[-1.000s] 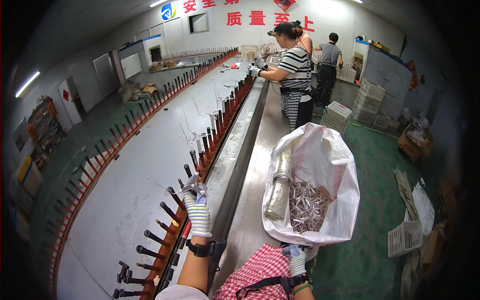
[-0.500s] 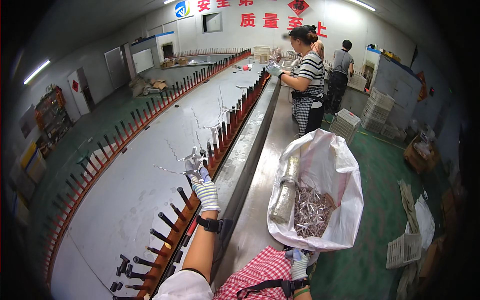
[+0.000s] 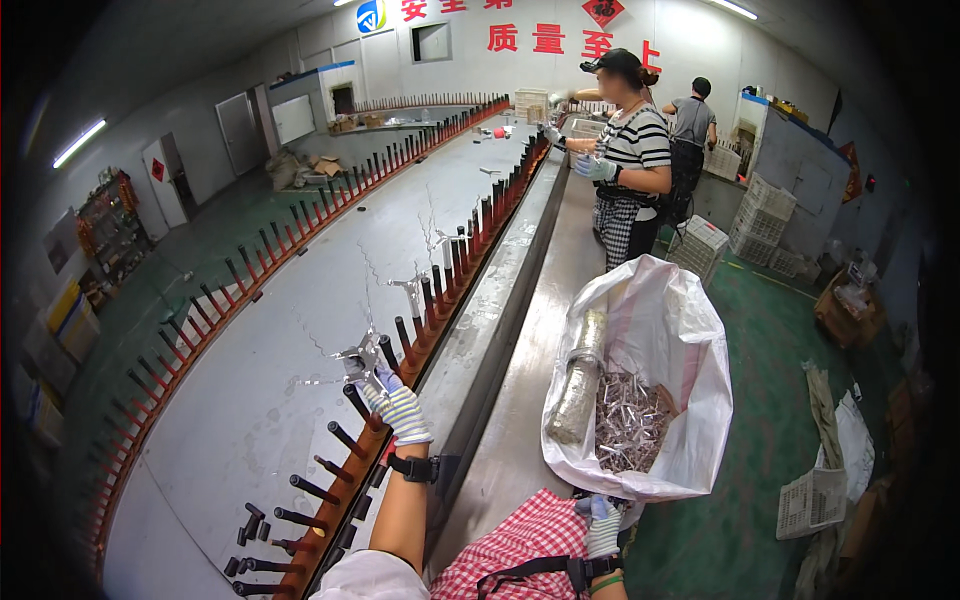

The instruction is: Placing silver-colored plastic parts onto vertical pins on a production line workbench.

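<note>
My left hand (image 3: 398,408), in a striped glove, reaches out over the row of upright pegs (image 3: 343,438). Its fingers are closed on a shiny silver piece with thin wavy tails (image 3: 358,356), beside a black-topped peg. Farther along, another silver piece with wavy tails (image 3: 408,285) hangs at the pegs. My right hand (image 3: 602,527), gloved too, is low by the near rim of a white woven sack (image 3: 700,400). Its fingers look curled, and what they hold is hidden. Inside the sack lie many thin shiny strips (image 3: 632,425) and a wrapped roll (image 3: 578,390).
A metal ledge (image 3: 510,390) runs between the peg track and the sack. Ahead, a co-worker in a striped shirt (image 3: 635,150) stands by the line, with another person (image 3: 692,135) beyond. Plastic crates (image 3: 765,215) are stacked at the right. Loose black caps (image 3: 250,525) lie near left.
The pegs and the hanging silver pieces have shifted nearer along the track. My left hand has moved slightly left with its silver piece. The co-worker has turned and lowered one hand.
</note>
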Demonstrator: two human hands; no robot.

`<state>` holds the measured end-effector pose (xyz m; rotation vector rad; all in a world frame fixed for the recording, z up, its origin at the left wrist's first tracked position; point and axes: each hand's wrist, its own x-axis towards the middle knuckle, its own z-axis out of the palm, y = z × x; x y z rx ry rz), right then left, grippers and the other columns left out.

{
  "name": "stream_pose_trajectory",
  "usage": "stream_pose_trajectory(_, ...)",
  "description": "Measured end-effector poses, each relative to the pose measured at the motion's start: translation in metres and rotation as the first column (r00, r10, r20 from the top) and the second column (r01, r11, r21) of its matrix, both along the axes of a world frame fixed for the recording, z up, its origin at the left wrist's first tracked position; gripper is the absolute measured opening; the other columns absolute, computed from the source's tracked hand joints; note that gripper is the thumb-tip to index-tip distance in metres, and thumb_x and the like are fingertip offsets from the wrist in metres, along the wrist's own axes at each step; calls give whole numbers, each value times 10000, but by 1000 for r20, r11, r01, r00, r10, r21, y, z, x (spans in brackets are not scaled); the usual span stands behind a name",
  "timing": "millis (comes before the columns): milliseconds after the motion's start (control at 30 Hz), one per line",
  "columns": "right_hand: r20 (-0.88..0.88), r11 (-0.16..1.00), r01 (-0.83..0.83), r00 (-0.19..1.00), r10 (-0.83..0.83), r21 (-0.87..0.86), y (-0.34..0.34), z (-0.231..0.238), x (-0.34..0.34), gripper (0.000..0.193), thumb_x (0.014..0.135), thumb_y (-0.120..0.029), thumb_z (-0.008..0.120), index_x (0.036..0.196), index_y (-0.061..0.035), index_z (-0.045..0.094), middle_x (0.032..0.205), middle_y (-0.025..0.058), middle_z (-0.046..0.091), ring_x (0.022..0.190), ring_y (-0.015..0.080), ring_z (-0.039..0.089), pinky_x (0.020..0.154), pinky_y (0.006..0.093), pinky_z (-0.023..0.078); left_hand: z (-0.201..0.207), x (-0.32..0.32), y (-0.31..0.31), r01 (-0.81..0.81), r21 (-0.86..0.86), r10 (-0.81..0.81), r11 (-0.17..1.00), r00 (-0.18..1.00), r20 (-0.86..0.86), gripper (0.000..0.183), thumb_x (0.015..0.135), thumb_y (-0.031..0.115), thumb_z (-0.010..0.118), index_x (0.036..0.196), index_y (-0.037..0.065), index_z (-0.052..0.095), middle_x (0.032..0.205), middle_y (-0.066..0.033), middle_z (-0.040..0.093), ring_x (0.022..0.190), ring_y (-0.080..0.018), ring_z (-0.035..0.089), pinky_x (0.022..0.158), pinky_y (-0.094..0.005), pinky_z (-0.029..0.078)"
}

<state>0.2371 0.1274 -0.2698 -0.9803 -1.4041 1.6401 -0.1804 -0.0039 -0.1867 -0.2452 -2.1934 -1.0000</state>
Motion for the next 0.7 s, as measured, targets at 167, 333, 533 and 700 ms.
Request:
stream_pose_trajectory(167,-6,1000,-19,1000,19,4,-2,-9,-2,334,877,-284,501,758,9,607,693,87,623,619,162,580,615,287,478,71,26,-35,211,792,-279,573,959,-54,395,850,59,508,1238,38,437,1155,-90,528,994,-160,519,846,-262,412)
stream_pose_trajectory(333,-9,1000,-11,1000,11,25,-3,23,5,343,874,-292,496,754,10,607,690,86,620,610,158,577,602,282,481,128,80,-44,140,834,-289,534,957,24,292,847,46,530,1138,46,502,972,-36,587,809,-121,554,691,-228,448)
stream_pose_trajectory(533,33,999,-11,999,9,32,3,16,8,416,889,-331,456,748,23,623,667,99,627,591,169,581,602,299,482,99,97,-13,427,793,-548,434,824,-143,184,813,87,564,992,48,549,818,-13,549,640,-81,508,519,-194,412)
stream_pose_trajectory(700,0,1000,-3,1000,3,20,1,4,8,368,877,-315,486,751,7,611,678,85,622,589,156,571,583,286,475,41,60,3,469,842,-620,266,752,-224,337,851,47,458,1186,14,463,1054,-120,552,884,-169,550,719,-277,466)
